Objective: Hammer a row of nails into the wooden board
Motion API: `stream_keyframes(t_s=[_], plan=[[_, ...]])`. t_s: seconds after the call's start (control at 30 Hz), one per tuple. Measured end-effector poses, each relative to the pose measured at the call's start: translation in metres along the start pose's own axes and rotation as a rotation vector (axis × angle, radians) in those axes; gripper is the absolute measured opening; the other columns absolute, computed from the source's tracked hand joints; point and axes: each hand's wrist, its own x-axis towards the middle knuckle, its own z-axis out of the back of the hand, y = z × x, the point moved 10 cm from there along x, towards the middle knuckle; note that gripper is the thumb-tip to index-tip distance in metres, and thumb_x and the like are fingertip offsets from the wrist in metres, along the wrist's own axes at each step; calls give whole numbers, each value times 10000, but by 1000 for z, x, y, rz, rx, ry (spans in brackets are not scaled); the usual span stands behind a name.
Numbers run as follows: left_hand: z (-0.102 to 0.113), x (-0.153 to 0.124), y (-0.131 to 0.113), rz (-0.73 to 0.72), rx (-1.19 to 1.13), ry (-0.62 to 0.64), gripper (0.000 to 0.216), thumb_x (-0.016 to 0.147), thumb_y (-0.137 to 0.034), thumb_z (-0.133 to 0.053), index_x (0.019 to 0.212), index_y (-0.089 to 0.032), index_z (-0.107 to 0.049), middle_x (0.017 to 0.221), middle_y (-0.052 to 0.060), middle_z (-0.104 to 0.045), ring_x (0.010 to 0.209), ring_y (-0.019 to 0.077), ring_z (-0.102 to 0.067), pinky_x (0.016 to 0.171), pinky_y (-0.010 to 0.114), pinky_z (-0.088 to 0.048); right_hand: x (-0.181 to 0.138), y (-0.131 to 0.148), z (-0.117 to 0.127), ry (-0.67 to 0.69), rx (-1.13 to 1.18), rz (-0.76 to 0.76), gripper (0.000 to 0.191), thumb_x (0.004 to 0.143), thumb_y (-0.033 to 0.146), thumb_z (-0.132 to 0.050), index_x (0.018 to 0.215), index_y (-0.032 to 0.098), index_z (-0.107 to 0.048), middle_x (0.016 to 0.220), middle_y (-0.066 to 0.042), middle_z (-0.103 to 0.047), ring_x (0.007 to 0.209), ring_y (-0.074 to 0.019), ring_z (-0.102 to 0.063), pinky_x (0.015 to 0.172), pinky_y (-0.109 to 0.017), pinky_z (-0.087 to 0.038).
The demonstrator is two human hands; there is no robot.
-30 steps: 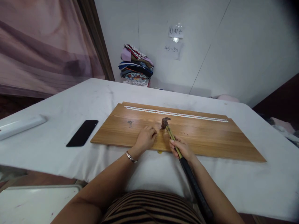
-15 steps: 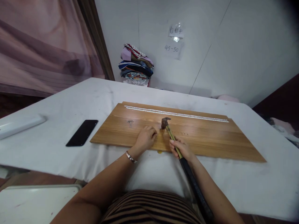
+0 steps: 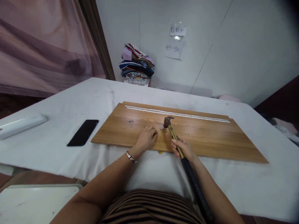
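A long wooden board (image 3: 210, 140) lies on the white-covered table (image 3: 70, 102). My right hand (image 3: 183, 148) is wrapped round the yellow-green handle of a hammer (image 3: 171, 130), whose rusty head hovers just over the board's middle. My left hand (image 3: 147, 137) rests on the board just left of the hammer head, fingers curled and pinched together; what they hold is too small to see. A small heap of nails (image 3: 130, 123) lies on the board to the left. A pale strip (image 3: 177, 114) runs along the board's far edge.
A black phone (image 3: 83, 133) lies left of the board, and a white bar (image 3: 22, 126) sits at the table's left edge. A stack of folded cloth (image 3: 136, 65) stands against the wall behind. Paper labels (image 3: 174, 46) hang on the wall.
The hammer head and my right hand have shifted slightly to the right. My left hand stays in place on the board.
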Motion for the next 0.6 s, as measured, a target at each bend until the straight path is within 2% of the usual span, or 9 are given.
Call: stream_keyframes(t_s=[0.27,0.43,0.6], plan=[[2,0,-1,0,-56,9,164,907,-141,-568,807,-196,-685,899,68,-683,912,221,-624,870,369,-502,-2,-6,6,-22,104,-19,379,763,501,-728,932,228,-527,556,114,-472,307,-54,-351,294,-199,-277],[1,0,-2,-20,-91,18,178,913,-146,-556,777,-197,-658,864,54,-672,885,207,-623,853,355,-503,1,-7,13,-40,216,-13,434,751,471,-739,1063,226,-562,605,113,-467,324,-53,-349,286,-203,-266],[1,0,3,-24,-136,9,170,916,-161,-572,765,-203,-639,843,46,-664,879,207,-625,839,347,-504,2,-3,23,-67,293,3,459,745,449,-747,1110,235,-567,610,115,-444,330,-50,-339,284,-197,-263]])
